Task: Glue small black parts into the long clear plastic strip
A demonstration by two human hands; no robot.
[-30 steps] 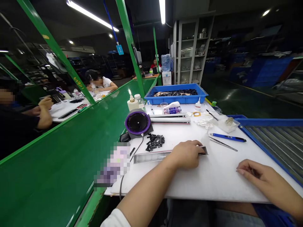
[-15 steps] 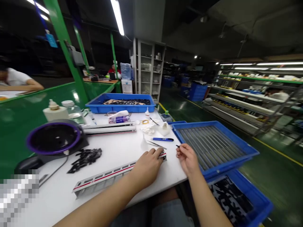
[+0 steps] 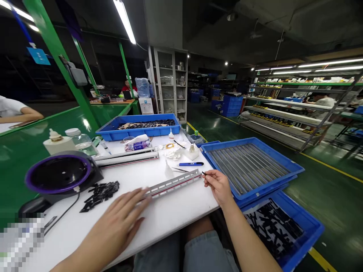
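Note:
My left hand (image 3: pixel 117 223) lies flat on the white table (image 3: pixel 176 207), fingers stretched out, with the fingertips at the near end of a long grey rail with a red stripe (image 3: pixel 176 183). The hand holds nothing. My right hand (image 3: pixel 217 185) hovers at the table's right edge, thumb and forefinger pinched on a small dark part (image 3: pixel 203 173) next to the rail's far end. A pile of small black parts (image 3: pixel 100 190) lies to the left of the rail.
A purple-rimmed round device (image 3: pixel 58 176) stands at the left, with bottles behind it. A second rail (image 3: pixel 126 157), a blue pen-like tool (image 3: pixel 190 164) and tweezers lie further back. Blue trays (image 3: pixel 255 170) sit at the right; another blue tray (image 3: pixel 138 128) holds black parts. People work at other tables.
My left hand slid from the rail's far end back to its near end and opened flat. The rail now lies further from me. The right hand rose with the small part pinched.

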